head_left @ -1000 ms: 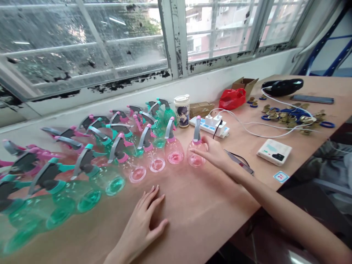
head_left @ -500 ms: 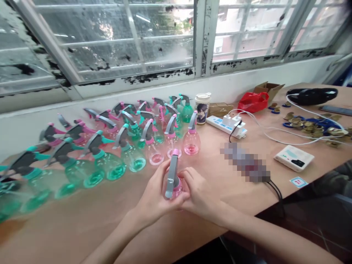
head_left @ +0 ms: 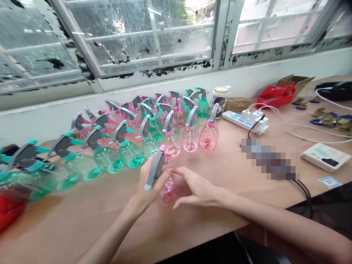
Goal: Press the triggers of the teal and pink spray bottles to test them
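Note:
My left hand (head_left: 150,178) is closed round the grey-and-pink spray head of a pink spray bottle (head_left: 168,190) above the table. The clear pink body is tilted and slightly blurred. My right hand (head_left: 196,187) curves about its right side, thumb and fingers apart, with a gap showing between palm and bottle; its fingertips are close to the bottle, and whether they touch it I cannot tell. Just beyond my hands stands a row of spray bottles, with a pink one (head_left: 209,136) at its right end and green ones (head_left: 132,154) further left.
Behind the row stand a lidded cup (head_left: 220,99) and a white power strip (head_left: 244,123) with cables. Further right are a red plastic bag (head_left: 276,96), a white box-shaped device (head_left: 326,157) and several gold-and-blue pieces (head_left: 326,117). Something red (head_left: 11,207) lies at the left edge.
My right hand brought the pink bottle from the row's right end to my left hand. The left hand now grips its spray head, the bottle has tilted, and my right hand has loosened. The view shifted left.

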Motion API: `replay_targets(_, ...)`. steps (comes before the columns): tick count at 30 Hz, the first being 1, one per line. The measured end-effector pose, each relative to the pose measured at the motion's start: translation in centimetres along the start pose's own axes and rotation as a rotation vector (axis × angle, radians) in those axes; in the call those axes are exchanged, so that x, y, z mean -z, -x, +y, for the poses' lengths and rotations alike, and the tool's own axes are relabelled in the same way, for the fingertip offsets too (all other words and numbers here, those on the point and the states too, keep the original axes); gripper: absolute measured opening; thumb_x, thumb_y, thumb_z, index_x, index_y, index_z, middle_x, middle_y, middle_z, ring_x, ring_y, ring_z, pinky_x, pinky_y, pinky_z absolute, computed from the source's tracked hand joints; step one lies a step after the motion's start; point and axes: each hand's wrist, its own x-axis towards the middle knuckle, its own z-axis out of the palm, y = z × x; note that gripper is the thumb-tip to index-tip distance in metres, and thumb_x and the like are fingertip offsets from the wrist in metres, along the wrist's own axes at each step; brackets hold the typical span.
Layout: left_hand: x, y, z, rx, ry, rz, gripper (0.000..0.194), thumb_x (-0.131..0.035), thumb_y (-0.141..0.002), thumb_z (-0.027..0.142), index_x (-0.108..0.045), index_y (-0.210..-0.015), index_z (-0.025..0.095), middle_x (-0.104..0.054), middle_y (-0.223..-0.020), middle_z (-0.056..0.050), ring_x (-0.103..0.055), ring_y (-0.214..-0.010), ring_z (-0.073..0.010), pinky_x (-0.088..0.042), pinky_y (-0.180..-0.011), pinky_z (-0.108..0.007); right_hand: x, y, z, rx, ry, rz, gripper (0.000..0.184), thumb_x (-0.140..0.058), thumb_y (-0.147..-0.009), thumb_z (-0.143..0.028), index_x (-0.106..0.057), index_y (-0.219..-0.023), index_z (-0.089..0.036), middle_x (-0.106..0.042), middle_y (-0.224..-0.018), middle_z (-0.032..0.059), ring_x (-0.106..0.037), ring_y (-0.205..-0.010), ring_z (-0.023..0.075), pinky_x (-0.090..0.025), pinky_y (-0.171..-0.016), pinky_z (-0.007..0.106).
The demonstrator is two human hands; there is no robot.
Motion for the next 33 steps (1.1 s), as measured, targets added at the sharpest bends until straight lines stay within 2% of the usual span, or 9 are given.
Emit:
replay_targets(3,0.5,-0.8,-0.7,-0.027,-0.013,-0.017,0.023,-0.055,-0.079,0.02,-0.06,-0.102,0.021,-0.056,-0.081,-0.002,-0.057,-0.074,-0.0175,-0.053,-0.074,-0.034,1.5,1.0,2.6,-0.067,0.183,-0.054,0.069,-0.072,-0.08,-0.055,-0.051,-0.133,-0.016,-0.056,-0.136,0.0197,-0.052,-0.128,0.0313,-0.044,-0.106,0.05)
replay_targets(6,0.4,-1.9,-0.7,-0.047,-0.008,-0.056,0.027,-0.053,-0.075,0.016,-0.06,-0.1,0.021,-0.057,-0.081,-0.001,-0.053,-0.067,-0.0152,-0.049,-0.068,-0.03,2.5,1.2,5.0,-0.044,0.322,-0.083,0.049,-0.065,-0.089,-0.044,-0.058,-0.128,-0.016,-0.055,-0.139,0.0198,-0.051,-0.131,0.0312,-0.044,-0.105,0.051)
replay_targets(8,0.1,-2.5,-0.5,-0.073,0.012,-0.079,0.026,-0.051,-0.072,0.015,-0.06,-0.096,0.021,-0.056,-0.08,0.0,-0.05,-0.063,-0.0139,-0.045,-0.063,-0.028,2.8,1.1,5.9,-0.022,0.362,-0.088,0.042,-0.061,-0.093,-0.039,-0.058,-0.129,-0.017,-0.056,-0.139,0.0184,-0.051,-0.131,0.0299,-0.045,-0.106,0.051)
replay_targets(14,-0.4,-3.6,-0.2,-0.081,-0.006,-0.08,0.008,-0.049,-0.066,0.018,-0.048,-0.073,0.022,-0.041,-0.066,0.003,-0.036,-0.055,-0.0129,-0.035,-0.053,-0.026,2.5,0.6,6.3,-0.015,0.406,-0.109,0.043,-0.056,-0.095,-0.04,-0.06,-0.13,-0.015,-0.056,-0.139,0.0181,-0.05,-0.132,0.0308,-0.043,-0.107,0.052)
replay_targets(21,-0.1,-3.6,0.1,-0.039,-0.046,-0.125,0.006,-0.051,-0.068,0.023,-0.05,-0.074,0.024,-0.043,-0.063,0.002,-0.038,-0.054,-0.0151,-0.039,-0.051,-0.028,2.5,0.6,6.2,-0.048,0.342,-0.082,0.043,-0.059,-0.093,-0.04,-0.061,-0.131,-0.02,-0.058,-0.138,0.0152,-0.051,-0.131,0.0309,-0.044,-0.106,0.053)
replay_targets(26,0.1,-3.6,0.3,-0.077,-0.055,-0.165,0.006,-0.048,-0.07,0.022,-0.053,-0.075,0.022,-0.051,-0.068,-0.001,-0.046,-0.059,-0.0165,-0.044,-0.058,-0.03,2.5,0.5,6.1,-0.07,0.316,-0.077,0.043,-0.061,-0.092,-0.04,-0.061,-0.131,-0.022,-0.059,-0.138,0.0134,-0.051,-0.132,0.031,-0.043,-0.108,0.054)
replay_targets(28,0.1,-3.4,0.2,-0.08,-0.055,-0.173,0.011,-0.048,-0.07,0.021,-0.055,-0.078,0.021,-0.052,-0.071,-0.001,-0.046,-0.058,-0.0161,-0.044,-0.058,-0.03,2.5,0.5,6.1,-0.088,0.296,-0.076,0.043,-0.061,-0.092,-0.04,-0.061,-0.131,-0.023,-0.059,-0.138,0.0127,-0.051,-0.132,0.0303,-0.043,-0.108,0.054)
replay_targets(33,0.0,-3.0,-0.2,-0.047,-0.026,-0.183,0.032,-0.052,-0.073,0.021,-0.062,-0.104,0.021,-0.057,-0.08,-0.002,-0.05,-0.062,-0.0171,-0.046,-0.062,-0.031,2.6,0.6,6.1,-0.12,0.291,-0.106,0.044,-0.059,-0.094,-0.042,-0.06,-0.132,-0.02,-0.056,-0.141,0.0138,-0.049,-0.133,0.0294,-0.042,-0.109,0.053)
